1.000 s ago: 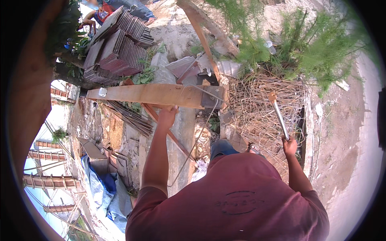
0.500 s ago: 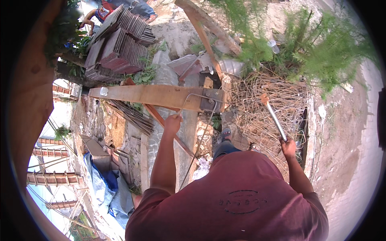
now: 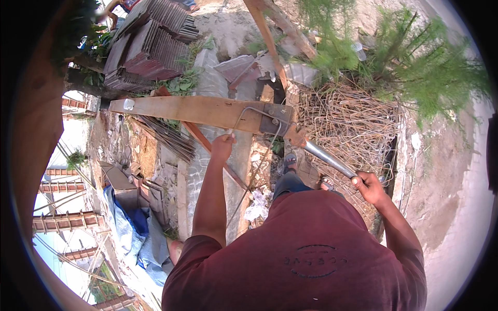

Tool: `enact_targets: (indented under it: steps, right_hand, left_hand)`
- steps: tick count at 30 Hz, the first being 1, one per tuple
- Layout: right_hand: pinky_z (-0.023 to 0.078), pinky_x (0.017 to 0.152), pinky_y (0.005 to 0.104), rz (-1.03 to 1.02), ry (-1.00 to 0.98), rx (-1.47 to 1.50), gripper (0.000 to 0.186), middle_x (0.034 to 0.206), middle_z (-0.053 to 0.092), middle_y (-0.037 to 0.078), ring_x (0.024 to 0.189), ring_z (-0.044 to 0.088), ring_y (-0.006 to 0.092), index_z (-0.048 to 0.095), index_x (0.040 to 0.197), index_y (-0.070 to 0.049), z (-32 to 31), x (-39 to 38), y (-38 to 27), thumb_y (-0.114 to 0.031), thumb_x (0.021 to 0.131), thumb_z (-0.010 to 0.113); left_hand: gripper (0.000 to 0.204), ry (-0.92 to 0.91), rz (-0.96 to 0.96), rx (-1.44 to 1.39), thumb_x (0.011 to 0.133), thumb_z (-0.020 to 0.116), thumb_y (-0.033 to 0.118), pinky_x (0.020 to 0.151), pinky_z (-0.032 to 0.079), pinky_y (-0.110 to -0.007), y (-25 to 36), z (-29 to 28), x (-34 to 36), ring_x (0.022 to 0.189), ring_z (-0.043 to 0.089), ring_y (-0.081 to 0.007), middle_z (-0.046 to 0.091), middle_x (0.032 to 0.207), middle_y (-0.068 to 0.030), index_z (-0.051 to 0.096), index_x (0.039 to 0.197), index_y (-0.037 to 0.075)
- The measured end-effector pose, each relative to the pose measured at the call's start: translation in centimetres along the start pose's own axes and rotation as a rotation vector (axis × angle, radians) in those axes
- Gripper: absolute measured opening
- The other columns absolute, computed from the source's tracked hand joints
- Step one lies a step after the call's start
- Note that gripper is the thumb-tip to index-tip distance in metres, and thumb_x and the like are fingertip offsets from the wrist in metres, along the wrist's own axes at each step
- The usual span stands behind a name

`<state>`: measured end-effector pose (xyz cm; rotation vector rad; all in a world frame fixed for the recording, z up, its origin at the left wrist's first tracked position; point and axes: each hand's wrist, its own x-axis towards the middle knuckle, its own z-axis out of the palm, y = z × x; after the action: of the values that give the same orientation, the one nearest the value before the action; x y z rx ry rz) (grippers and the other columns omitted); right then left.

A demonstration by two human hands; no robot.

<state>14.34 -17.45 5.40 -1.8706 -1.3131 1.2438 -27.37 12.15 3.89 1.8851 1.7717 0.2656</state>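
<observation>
The left hand [image 3: 223, 146] is closed around a thin steel rod [image 3: 252, 171], which bends into a hook shape over the wooden plank [image 3: 192, 110]. The rod runs down from the plank's right end, past the hand. The right hand [image 3: 369, 187] has its fingers wrapped tight on a metal pipe lever [image 3: 327, 159], whose far end meets the dark metal plate [image 3: 275, 120] at the plank's right end. Behind it lies a pile of bent wire stirrups [image 3: 347, 124]. Stacked roof tiles [image 3: 150, 46] are beyond the plank's left end.
</observation>
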Motion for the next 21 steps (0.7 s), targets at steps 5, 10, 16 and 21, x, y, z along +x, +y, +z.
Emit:
enact_targets:
  steps: [5, 10, 16, 21]
  right_hand:
    - [0.04, 0.054, 0.0373, 0.231, -0.018, -0.067, 0.066, 0.054, 0.048, 0.008, 0.055, 0.046, 0.0175, 0.059, 0.075, 0.002, 0.8, 1.3, -1.8, -0.062, 0.086, 0.047]
    - [0.041, 0.052, 0.0383, 0.118, 0.058, -0.175, 0.063, 0.052, 0.051, 0.01, 0.053, 0.053, 0.0237, 0.059, 0.073, -0.001, 0.2, 0.9, -0.6, -0.061, 0.086, 0.048]
    - [0.046, 0.055, 0.0423, 0.001, 0.198, -0.792, 0.059, 0.06, 0.056, 0.016, 0.06, 0.058, 0.0355, 0.057, 0.076, -0.003, -4.4, 4.6, 6.0, -0.062, 0.082, 0.051]
    - [0.044, 0.068, 0.043, -0.348, 0.353, -0.839, 0.033, 0.073, 0.058, 0.018, 0.073, 0.056, 0.0362, 0.054, 0.076, -0.004, -10.1, 9.0, -2.2, -0.033, 0.071, 0.069]
  left_hand:
    - [0.036, -0.02, -0.009, -0.036, 0.089, 0.054, 0.036, 0.06, 0.042, -0.036, 0.4, 0.5, 0.1, 0.062, 0.056, -0.0242, 0.056, 0.062, -0.0127, 0.068, 0.082, 0.004]
    - [0.035, -0.068, -0.028, -0.078, 0.09, 0.053, 0.035, 0.061, 0.042, -0.036, 0.0, 0.3, 0.1, 0.062, 0.056, -0.0255, 0.056, 0.062, -0.0128, 0.068, 0.082, 0.004]
    - [0.035, -0.096, 0.002, -0.071, 0.09, 0.053, 0.033, 0.061, 0.042, -0.035, 1.0, -0.4, 0.3, 0.061, 0.055, -0.0238, 0.057, 0.063, -0.0119, 0.069, 0.082, 0.004]
    - [0.038, -0.174, -0.102, -0.099, 0.091, 0.052, 0.034, 0.06, 0.041, -0.034, 1.9, -1.2, -0.1, 0.059, 0.051, -0.0194, 0.054, 0.061, -0.0118, 0.069, 0.082, 0.002]
